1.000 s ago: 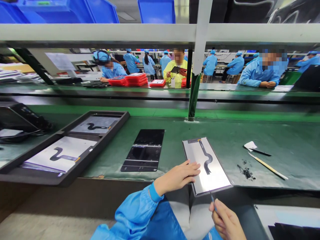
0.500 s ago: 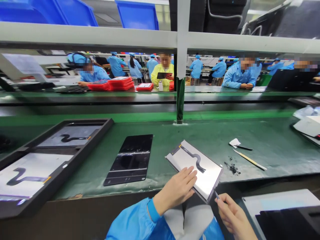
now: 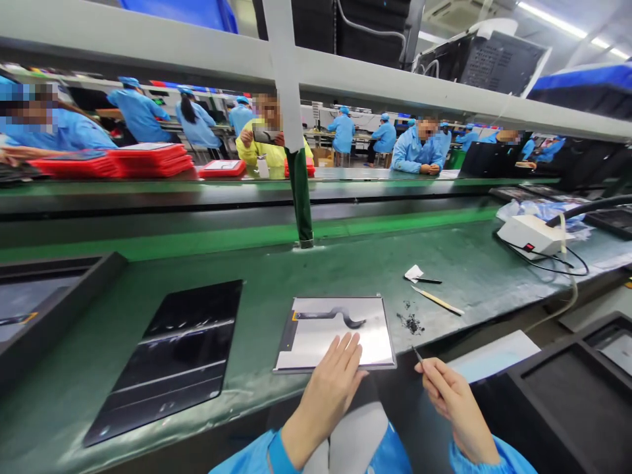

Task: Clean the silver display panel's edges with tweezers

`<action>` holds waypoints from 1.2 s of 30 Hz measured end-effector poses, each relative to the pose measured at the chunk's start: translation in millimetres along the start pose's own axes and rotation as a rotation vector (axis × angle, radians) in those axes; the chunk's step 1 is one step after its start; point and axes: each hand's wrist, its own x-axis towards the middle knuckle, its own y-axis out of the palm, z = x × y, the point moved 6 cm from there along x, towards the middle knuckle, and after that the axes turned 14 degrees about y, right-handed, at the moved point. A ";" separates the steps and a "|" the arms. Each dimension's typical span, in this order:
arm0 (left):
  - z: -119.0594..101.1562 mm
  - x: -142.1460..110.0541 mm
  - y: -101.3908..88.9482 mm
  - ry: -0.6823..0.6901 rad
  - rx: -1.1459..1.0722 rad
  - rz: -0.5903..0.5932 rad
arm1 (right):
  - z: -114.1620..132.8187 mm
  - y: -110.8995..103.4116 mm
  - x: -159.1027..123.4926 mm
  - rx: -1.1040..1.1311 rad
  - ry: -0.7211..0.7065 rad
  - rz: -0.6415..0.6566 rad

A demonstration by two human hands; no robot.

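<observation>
My left hand (image 3: pixel 332 378) lies flat over the near edge of a display panel (image 3: pixel 306 339), fingers stretched out on its silvery back. A dark, curved flex cable (image 3: pixel 316 315) runs along the panel's far half. Just right of the panel, apart from it, my right hand (image 3: pixel 451 395) pinches slim dark tweezers (image 3: pixel 417 354), their tip pointing up and left. Black scraps (image 3: pixel 411 322) lie on the green bench (image 3: pixel 266 270) beyond that tip. Left of the panel rests a glossy black glass sheet (image 3: pixel 172 352).
A yellow-handled knife (image 3: pixel 437 299) and a black stick with a white scrap (image 3: pixel 415 273) lie at the right. Further right stands a white box (image 3: pixel 536 234) with cables. Black trays (image 3: pixel 567 388) flank the near right; another tray (image 3: pixel 106 270) is at left. Co-workers (image 3: pixel 419 148) sit beyond the shelf post (image 3: pixel 300 197).
My view has swung right. The panel has turned to lie nearly square with the bench edge. The tweezers have come away from its corner; my left hand has stayed on it.
</observation>
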 end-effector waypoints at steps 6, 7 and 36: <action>-2.1 5.0 -7.7 -0.003 0.080 -0.031 | -0.5 -4.3 -1.8 0.095 0.023 -0.025; -2.3 5.6 -8.2 -0.004 0.086 -0.031 | -1.2 -5.4 -1.8 0.097 0.034 -0.020; -3.3 4.5 -7.0 -0.029 0.052 -0.031 | -2.8 -18.0 -16.6 0.145 0.080 -0.086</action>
